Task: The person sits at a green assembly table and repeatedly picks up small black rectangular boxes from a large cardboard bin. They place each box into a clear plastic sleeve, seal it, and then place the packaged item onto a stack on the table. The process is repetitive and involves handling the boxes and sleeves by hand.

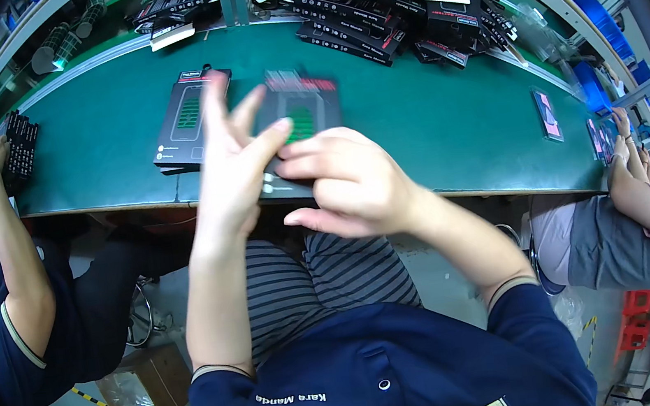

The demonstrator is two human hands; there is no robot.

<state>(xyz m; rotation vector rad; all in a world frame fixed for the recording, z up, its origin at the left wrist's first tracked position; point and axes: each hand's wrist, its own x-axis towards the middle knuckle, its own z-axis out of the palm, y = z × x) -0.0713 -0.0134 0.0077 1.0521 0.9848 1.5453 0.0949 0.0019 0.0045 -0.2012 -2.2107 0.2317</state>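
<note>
A flat black package with a green part showing through its clear window (302,111) is raised in front of me, above the near edge of the green table (447,123). My right hand (348,187) grips its lower right side. My left hand (233,166) lies flat against its left side, fingers spread and blurred by motion. A second black package of the same kind (185,123) lies on the table just left of my hands.
A heap of several similar black packages (388,3) fills the back of the table. A person on the left reaches an arm (8,222) to a black tray (22,146). Another person (634,218) sits at the right beside a small package (548,115).
</note>
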